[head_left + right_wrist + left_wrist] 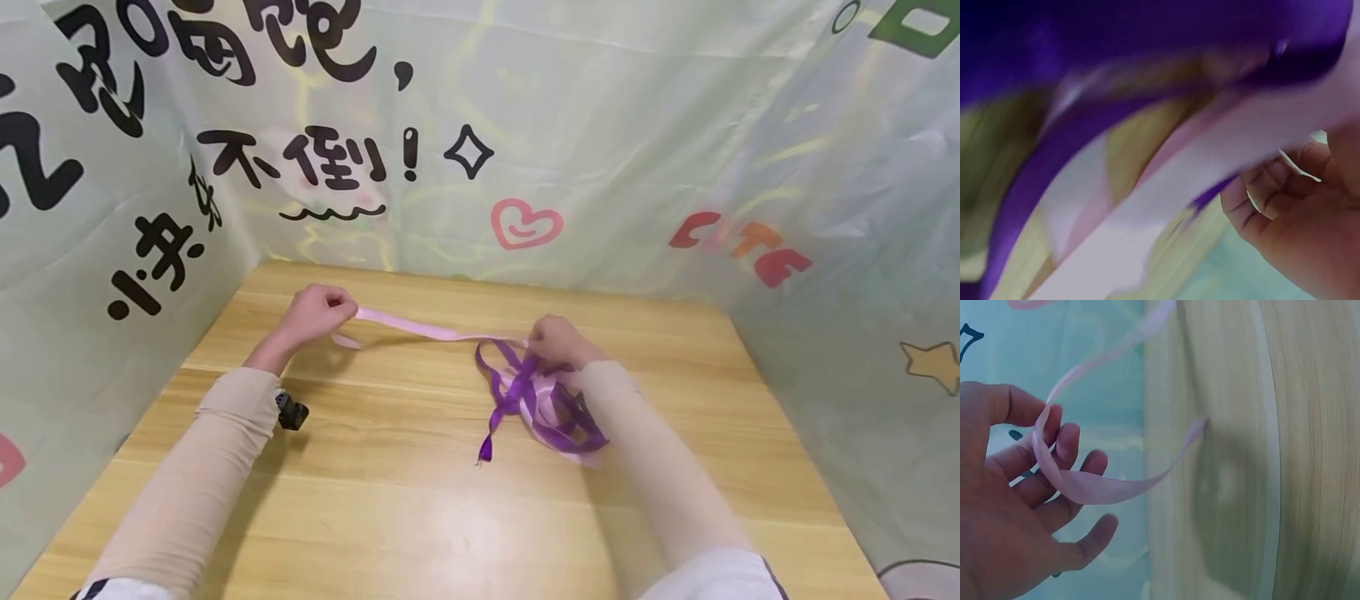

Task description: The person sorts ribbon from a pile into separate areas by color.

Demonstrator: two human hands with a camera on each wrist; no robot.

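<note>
My left hand (315,312) pinches a pale pink ribbon (408,325) near one end, above the far left of the table. In the left wrist view the ribbon (1104,490) curves past the fingers and its loose end hangs down. From there the ribbon runs fairly straight across to my right hand (561,340), whose curled fingers grip it at the top of a tangle. That tangle mixes pink loops with purple ribbon (516,396), which has a short tail toward the front. In the right wrist view blurred ribbon loops (1166,175) partly cover the fingers.
The wooden table (390,500) is enclosed by a printed cloth (585,125) at the back and sides. A small black object (291,412) shows beside the left sleeve cuff.
</note>
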